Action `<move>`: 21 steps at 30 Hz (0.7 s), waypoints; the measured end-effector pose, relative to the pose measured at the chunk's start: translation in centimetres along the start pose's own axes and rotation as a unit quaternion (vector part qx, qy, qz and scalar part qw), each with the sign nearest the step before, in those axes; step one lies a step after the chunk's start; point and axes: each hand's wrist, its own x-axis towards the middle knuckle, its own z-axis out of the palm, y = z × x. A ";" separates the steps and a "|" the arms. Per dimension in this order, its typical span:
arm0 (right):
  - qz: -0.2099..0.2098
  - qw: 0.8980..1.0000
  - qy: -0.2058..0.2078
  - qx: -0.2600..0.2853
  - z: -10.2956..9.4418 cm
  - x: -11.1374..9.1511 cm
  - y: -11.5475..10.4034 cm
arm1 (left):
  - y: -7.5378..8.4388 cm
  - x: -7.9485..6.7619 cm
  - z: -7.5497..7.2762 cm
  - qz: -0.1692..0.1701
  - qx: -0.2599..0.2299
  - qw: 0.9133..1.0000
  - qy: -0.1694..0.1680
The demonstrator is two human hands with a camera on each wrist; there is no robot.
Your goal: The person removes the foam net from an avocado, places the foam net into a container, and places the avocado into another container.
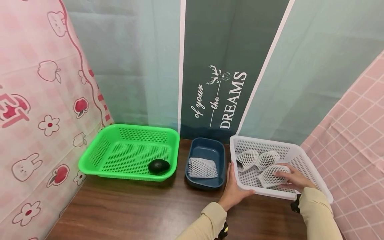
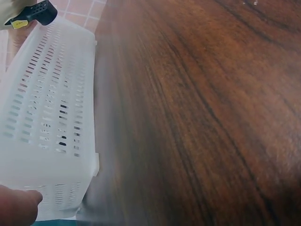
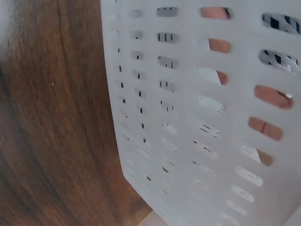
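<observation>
My left hand braces the front left corner of the white basket, fingers along its side and thumb along its front. In the left wrist view the thumb touches the basket's outer wall. Inside the basket, my right hand grips an avocado in a white foam net, fingers over its top. Beside it lie two more netted avocados, the left one with a dark end showing. The right wrist view catches parts of the hand and net through the slotted wall.
A navy tray left of the basket holds a flattened white foam net. Farther left, a green basket holds a bare dark avocado. Everything stands on a brown wooden table, with hanging cloths behind and at both sides.
</observation>
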 end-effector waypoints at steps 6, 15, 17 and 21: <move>-0.032 0.999 0.012 0.026 -0.2 -0.2 -0.1 | 0.3 0.2 -0.2 -0.003 0.003 1.000 0.001; -0.082 0.991 0.022 0.106 0.0 -0.5 -0.5 | 0.7 0.3 -1.2 0.013 0.011 1.000 -0.004; -0.090 0.989 0.027 0.111 0.2 -0.6 -0.8 | 0.8 0.3 -1.4 0.014 0.009 1.000 -0.009; -0.108 0.985 0.033 0.128 0.6 -1.0 -1.4 | 1.0 0.3 -2.0 0.019 0.013 1.000 -0.016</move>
